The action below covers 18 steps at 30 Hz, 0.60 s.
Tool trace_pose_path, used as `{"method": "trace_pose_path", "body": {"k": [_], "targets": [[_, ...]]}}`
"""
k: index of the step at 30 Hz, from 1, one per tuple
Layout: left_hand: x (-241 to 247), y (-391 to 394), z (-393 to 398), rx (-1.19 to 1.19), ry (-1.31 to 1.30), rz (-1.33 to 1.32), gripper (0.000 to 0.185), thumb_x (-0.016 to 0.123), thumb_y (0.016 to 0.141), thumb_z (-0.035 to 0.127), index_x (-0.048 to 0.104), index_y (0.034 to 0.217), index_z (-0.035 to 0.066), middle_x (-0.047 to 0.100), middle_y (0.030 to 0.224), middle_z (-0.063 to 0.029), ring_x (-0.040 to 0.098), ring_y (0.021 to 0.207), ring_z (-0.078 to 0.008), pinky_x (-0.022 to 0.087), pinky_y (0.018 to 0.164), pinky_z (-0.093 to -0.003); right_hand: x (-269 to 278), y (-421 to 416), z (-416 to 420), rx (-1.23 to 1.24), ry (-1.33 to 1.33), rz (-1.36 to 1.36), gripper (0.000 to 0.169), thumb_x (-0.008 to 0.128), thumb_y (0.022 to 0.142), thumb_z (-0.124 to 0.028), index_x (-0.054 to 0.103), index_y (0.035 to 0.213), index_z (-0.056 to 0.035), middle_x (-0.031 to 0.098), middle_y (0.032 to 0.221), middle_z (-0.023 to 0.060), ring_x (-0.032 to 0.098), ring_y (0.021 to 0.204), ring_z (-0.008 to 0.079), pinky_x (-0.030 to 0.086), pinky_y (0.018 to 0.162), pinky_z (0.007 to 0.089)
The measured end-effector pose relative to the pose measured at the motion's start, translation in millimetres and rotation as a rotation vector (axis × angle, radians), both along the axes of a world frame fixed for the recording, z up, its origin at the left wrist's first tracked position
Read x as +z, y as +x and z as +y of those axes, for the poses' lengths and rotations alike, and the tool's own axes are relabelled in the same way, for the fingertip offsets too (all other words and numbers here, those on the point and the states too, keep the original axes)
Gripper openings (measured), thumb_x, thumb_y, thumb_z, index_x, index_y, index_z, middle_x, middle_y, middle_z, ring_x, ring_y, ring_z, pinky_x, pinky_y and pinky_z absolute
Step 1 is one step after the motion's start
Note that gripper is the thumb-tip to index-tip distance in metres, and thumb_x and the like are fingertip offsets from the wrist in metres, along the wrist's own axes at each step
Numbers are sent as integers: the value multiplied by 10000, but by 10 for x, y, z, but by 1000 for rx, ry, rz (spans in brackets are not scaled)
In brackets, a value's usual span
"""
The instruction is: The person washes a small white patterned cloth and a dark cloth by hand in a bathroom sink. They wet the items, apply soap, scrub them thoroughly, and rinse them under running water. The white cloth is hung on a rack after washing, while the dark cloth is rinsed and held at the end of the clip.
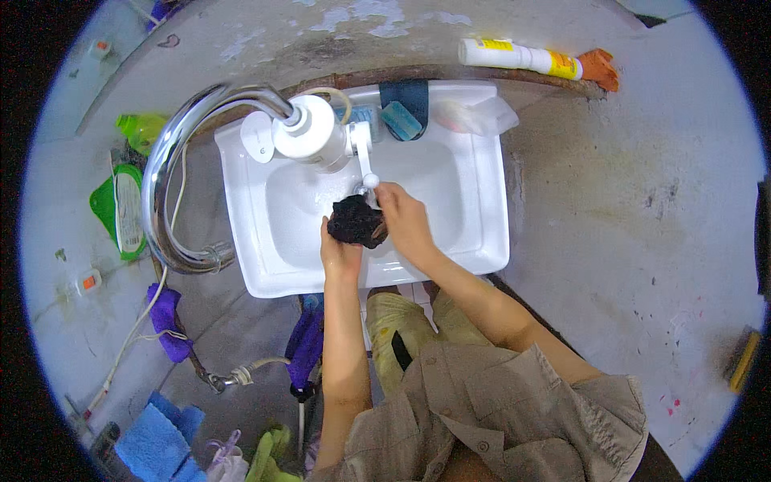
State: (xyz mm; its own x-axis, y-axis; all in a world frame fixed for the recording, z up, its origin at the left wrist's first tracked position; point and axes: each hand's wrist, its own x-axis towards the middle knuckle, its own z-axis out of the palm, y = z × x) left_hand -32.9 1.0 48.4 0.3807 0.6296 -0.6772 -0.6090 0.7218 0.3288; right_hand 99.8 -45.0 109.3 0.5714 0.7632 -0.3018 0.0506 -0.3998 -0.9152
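My left hand [341, 256] holds a bunched, dark wet-looking black cloth [355, 222] over the basin of a white ceramic sink [433, 199]. My right hand [405, 217] is at the cloth's right side, its fingertips beside the round white knob of the tap lever [365, 158]. Whether those fingers pinch the cloth or touch the knob is hidden. The lever belongs to a white cylindrical tap body [313, 135] with a curved chrome spout [158, 181]. Part of the drain area lies behind the cloth.
On the sink's back ledge are a blue sponge [402, 120] and a clear plastic bag [482, 115]. A white and yellow bottle [518, 57] lies behind. At left hang a green pouch [123, 211], a cable [143, 310] and purple cloth [165, 322]. Blue towels [156, 443] hang lower left.
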Motion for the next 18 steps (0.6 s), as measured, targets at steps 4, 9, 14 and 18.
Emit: {"method": "trace_pose_path", "body": {"k": [4, 9, 14, 18], "targets": [[59, -194, -101, -81, 53, 448, 389, 435, 938, 282, 456, 1251, 51, 491, 1230, -128, 454, 1155, -246, 375, 973, -388, -229, 226, -121, -12, -21, 110, 443, 346, 965, -407, 587, 941, -36, 610, 821, 139, 591, 715, 250, 456, 702, 318], [169, -78, -274, -616, 877, 923, 470, 601, 848, 221, 471, 1252, 18, 451, 1284, -162, 384, 1234, -265, 300, 1015, -352, -251, 240, -178, 62, 28, 549, 589, 255, 960, -510, 580, 942, -19, 580, 861, 51, 548, 820, 140, 428, 787, 271], [217, 235, -464, -643, 854, 704, 418, 615, 853, 131, 483, 1237, 32, 570, 1034, -62, 529, 978, -146, 422, 870, -288, -214, 318, -322, 77, -1, 571, 587, 215, 964, -501, 549, 1064, -29, 547, 936, 50, 542, 873, 145, 412, 834, 269], [309, 255, -529, -591, 728, 693, 395, 610, 868, 210, 497, 1204, 34, 556, 815, -51, 518, 761, -110, 435, 715, -251, -91, 465, -467, 109, 20, 286, 489, 585, 840, -335, 440, 1203, -43, 441, 1057, 94, 519, 835, 133, 436, 765, 273]]}}
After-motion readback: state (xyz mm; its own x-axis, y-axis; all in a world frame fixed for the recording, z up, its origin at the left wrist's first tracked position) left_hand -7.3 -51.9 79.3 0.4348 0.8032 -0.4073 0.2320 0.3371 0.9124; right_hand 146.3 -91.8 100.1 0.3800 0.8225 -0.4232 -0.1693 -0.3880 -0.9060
